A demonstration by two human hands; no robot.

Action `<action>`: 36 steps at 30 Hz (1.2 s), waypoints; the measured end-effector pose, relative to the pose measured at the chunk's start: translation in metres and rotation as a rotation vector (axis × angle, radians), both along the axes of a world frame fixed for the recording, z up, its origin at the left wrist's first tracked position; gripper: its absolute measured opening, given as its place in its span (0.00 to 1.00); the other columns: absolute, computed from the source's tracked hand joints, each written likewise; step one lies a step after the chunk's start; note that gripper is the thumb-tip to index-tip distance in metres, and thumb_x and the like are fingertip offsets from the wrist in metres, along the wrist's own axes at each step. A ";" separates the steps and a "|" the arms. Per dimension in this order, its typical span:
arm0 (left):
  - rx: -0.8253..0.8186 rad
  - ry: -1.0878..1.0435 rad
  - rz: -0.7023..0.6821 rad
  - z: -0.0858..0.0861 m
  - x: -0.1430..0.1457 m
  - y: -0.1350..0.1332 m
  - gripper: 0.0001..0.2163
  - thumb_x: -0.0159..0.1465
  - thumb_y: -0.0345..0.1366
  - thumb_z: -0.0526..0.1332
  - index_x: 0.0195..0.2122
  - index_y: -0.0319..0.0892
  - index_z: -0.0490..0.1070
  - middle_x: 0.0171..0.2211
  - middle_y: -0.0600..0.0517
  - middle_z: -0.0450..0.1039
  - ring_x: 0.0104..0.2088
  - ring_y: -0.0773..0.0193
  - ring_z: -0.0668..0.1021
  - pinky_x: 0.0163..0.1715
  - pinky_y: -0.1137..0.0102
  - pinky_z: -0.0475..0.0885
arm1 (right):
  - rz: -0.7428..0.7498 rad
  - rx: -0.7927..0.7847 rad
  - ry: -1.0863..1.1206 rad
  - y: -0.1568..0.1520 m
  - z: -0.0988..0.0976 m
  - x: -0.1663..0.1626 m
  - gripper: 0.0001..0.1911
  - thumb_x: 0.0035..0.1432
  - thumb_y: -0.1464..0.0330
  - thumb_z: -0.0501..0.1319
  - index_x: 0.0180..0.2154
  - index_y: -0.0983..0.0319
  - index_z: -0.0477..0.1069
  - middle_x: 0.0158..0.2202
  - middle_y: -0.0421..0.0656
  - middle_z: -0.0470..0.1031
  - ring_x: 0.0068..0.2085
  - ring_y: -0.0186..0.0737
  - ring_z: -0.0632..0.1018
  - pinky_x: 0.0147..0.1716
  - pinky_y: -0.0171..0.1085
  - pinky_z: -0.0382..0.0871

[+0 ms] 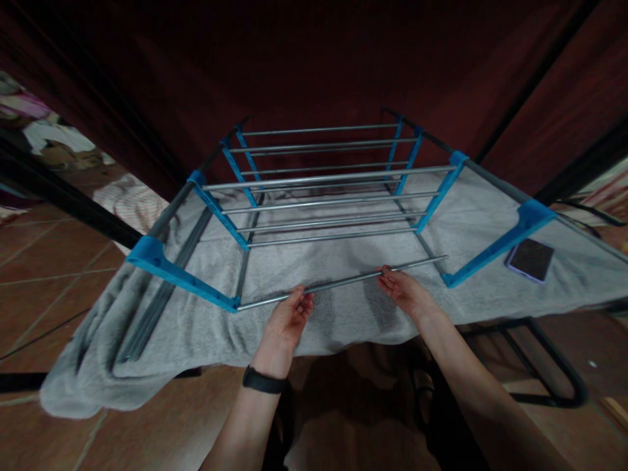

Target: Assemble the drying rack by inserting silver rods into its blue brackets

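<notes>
A rack frame of blue plastic brackets (pixel 176 275) and metal rods lies on a grey towel (pixel 343 320). My left hand (pixel 287 320), with a black band on its wrist, pinches a long metal rod (pixel 343 282). My right hand (pixel 405 291) grips the same rod further right. The rod's left end sits in the near left bracket's socket. Its right end hovers just short of the near right blue bracket (pixel 495 248). Several other rods (pixel 324 203) span the frame farther back.
A phone in a purple case (pixel 530 260) lies on the towel at the right. Loose dark rods (pixel 147 320) rest on the towel's left part. The floor is red-brown tile (pixel 44 275). A black tube frame (pixel 559 366) stands at lower right, and dark curtains hang behind.
</notes>
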State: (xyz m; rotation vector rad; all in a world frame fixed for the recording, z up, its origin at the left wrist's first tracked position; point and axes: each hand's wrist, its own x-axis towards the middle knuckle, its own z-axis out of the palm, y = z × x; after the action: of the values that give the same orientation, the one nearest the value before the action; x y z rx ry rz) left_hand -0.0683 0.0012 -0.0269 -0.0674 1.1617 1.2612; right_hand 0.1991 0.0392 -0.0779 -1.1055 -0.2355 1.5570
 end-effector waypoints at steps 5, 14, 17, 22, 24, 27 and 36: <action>-0.001 -0.006 0.003 0.000 0.001 0.000 0.07 0.62 0.20 0.59 0.30 0.37 0.71 0.24 0.50 0.73 0.26 0.67 0.78 0.24 0.76 0.73 | -0.012 0.000 0.000 0.000 0.000 -0.001 0.10 0.54 0.81 0.62 0.31 0.60 0.73 0.31 0.41 0.81 0.32 0.34 0.81 0.36 0.31 0.79; -0.010 -0.031 -0.003 0.002 0.002 -0.001 0.07 0.61 0.20 0.60 0.31 0.37 0.71 0.24 0.50 0.73 0.27 0.66 0.78 0.23 0.76 0.74 | -0.043 0.025 -0.016 0.001 -0.001 0.001 0.08 0.54 0.79 0.65 0.31 0.60 0.73 0.30 0.41 0.81 0.30 0.32 0.81 0.35 0.30 0.78; -0.026 -0.022 -0.008 0.001 0.001 -0.001 0.07 0.62 0.20 0.59 0.31 0.37 0.71 0.24 0.50 0.73 0.27 0.66 0.78 0.23 0.76 0.73 | -0.052 0.035 -0.024 0.001 -0.001 0.001 0.09 0.55 0.79 0.64 0.31 0.59 0.72 0.30 0.40 0.81 0.30 0.32 0.81 0.35 0.30 0.78; -0.042 -0.009 0.013 0.001 -0.001 0.001 0.06 0.64 0.23 0.58 0.32 0.36 0.71 0.23 0.50 0.71 0.26 0.66 0.78 0.23 0.75 0.74 | -0.079 0.038 -0.041 0.000 0.001 0.002 0.08 0.56 0.79 0.63 0.30 0.61 0.73 0.30 0.41 0.81 0.28 0.31 0.80 0.34 0.30 0.78; -0.053 -0.012 0.029 0.002 -0.002 0.002 0.06 0.65 0.24 0.58 0.31 0.37 0.70 0.23 0.50 0.71 0.26 0.66 0.78 0.23 0.75 0.74 | -0.098 0.034 -0.042 0.000 0.002 0.003 0.09 0.55 0.80 0.63 0.30 0.60 0.72 0.29 0.40 0.80 0.28 0.31 0.80 0.33 0.29 0.78; -0.058 -0.017 0.048 0.003 -0.002 0.003 0.07 0.67 0.28 0.57 0.31 0.37 0.70 0.24 0.50 0.70 0.26 0.67 0.77 0.22 0.75 0.74 | -0.119 0.029 -0.039 0.001 0.002 0.004 0.10 0.54 0.80 0.64 0.30 0.59 0.72 0.28 0.39 0.80 0.27 0.31 0.79 0.32 0.29 0.78; -0.063 0.002 0.064 0.002 -0.005 0.005 0.10 0.69 0.30 0.54 0.30 0.37 0.70 0.23 0.51 0.69 0.26 0.68 0.76 0.23 0.75 0.74 | -0.102 -0.002 -0.030 0.002 0.004 0.002 0.11 0.57 0.81 0.60 0.30 0.60 0.73 0.27 0.39 0.80 0.27 0.31 0.79 0.33 0.29 0.78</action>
State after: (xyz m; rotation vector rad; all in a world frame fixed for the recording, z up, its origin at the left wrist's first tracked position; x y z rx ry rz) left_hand -0.0737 0.0059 -0.0249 -0.1511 1.2097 1.2809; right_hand 0.2012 0.0409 -0.0740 -1.1263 -0.1952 1.4515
